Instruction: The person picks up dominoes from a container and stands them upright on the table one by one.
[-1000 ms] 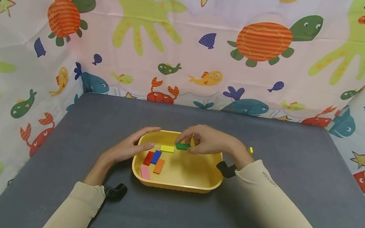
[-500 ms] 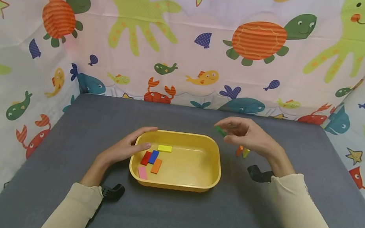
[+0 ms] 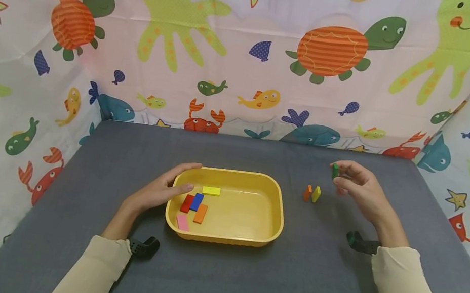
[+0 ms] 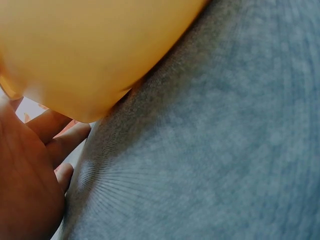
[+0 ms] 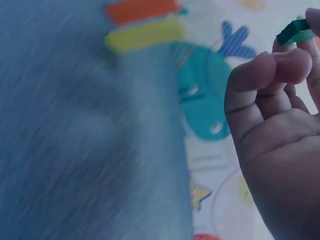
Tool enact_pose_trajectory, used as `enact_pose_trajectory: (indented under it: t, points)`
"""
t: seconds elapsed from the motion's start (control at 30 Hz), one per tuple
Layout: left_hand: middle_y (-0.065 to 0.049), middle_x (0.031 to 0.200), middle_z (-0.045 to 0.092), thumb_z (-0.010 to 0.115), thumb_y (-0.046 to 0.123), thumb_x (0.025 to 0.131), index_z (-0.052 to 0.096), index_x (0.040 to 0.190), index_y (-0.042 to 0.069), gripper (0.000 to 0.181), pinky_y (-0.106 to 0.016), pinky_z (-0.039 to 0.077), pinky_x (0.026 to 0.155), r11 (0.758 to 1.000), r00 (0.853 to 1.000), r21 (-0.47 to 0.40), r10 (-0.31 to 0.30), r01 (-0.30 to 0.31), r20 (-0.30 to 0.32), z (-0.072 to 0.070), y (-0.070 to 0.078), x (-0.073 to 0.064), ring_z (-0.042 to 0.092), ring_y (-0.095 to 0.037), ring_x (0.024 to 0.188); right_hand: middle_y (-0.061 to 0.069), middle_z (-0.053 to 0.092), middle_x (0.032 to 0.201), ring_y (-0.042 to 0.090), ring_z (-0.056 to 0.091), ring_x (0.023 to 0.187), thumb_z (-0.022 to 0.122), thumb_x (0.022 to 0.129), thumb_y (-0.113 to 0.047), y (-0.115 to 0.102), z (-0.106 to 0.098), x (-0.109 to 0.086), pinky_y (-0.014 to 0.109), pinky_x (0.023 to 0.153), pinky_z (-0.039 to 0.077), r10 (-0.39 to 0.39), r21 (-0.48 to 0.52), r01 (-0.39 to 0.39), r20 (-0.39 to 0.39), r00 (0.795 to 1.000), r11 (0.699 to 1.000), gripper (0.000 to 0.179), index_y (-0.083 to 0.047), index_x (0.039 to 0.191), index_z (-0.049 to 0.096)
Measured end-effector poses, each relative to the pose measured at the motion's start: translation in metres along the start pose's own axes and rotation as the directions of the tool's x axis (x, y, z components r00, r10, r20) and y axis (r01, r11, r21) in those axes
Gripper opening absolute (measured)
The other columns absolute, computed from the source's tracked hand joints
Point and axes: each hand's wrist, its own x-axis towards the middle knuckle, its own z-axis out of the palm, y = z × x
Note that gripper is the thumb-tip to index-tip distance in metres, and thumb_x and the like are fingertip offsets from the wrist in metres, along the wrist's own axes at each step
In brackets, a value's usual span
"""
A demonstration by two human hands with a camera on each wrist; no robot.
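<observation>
My right hand pinches a green domino between thumb and fingers, above the table to the right of two standing dominoes. The right wrist view also shows this green domino at the fingertips. Just left of that hand, an orange domino and a yellow domino stand upright side by side with a small gap. My left hand rests against the left side of a yellow plastic tub, its thumb over the rim. In the left wrist view its fingers lie along the outer wall.
Inside the tub, at its left, lie a yellow domino, a red one, a blue one, an orange one and a pink one. A sea-animal curtain borders the grey table.
My right hand has lifted the green domino out of the tub and carried it right, past the standing orange and yellow dominoes, turning it upright. The left hand has stayed on the tub.
</observation>
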Motion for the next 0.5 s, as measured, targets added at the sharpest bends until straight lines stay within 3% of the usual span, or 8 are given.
enact_pose_trajectory:
  t: [0.2, 0.37, 0.5]
  points:
    - [0.003, 0.164, 0.033, 0.062, 0.037, 0.099, 0.038, 0.154, 0.040, 0.060, -0.063, 0.036, 0.117, 1.000, 1.000, 0.002, 0.007, -0.007, 0.002, 0.000, -0.001, 0.000, 0.031, -0.031, 0.152, -0.014, 0.062, 0.103, 0.011, 0.059, 0.069, 0.065, 0.100, -0.013, 0.021, -0.008, -0.010, 0.030, 0.065, 0.052, 0.136, -0.222, -0.144, -0.051, 0.989, 0.964, 0.024, -0.017, 0.124, 0.063]
    - [0.005, 0.165, 0.032, 0.062, 0.039, 0.099, 0.037, 0.154, 0.042, 0.060, -0.062, 0.036, 0.116, 1.000, 1.000, 0.001, 0.004, -0.004, 0.003, 0.001, -0.002, 0.000, 0.032, -0.030, 0.152, 0.004, 0.063, 0.111, 0.015, 0.061, 0.069, 0.067, 0.099, -0.019, 0.030, -0.008, -0.013, 0.031, 0.061, 0.053, 0.193, -0.359, -0.192, -0.034, 0.981, 0.913, 0.034, -0.004, 0.128, 0.058]
    - [0.005, 0.165, 0.032, 0.062, 0.040, 0.098, 0.037, 0.154, 0.042, 0.061, -0.063, 0.035, 0.117, 1.000, 1.000, -0.002, 0.002, -0.002, 0.001, 0.001, -0.001, 0.000, 0.031, -0.030, 0.152, 0.018, 0.063, 0.117, 0.015, 0.062, 0.071, 0.070, 0.097, -0.018, 0.032, -0.006, -0.013, 0.030, 0.060, 0.053, 0.208, -0.415, -0.191, -0.002, 0.978, 0.890, 0.035, -0.005, 0.128, 0.060]
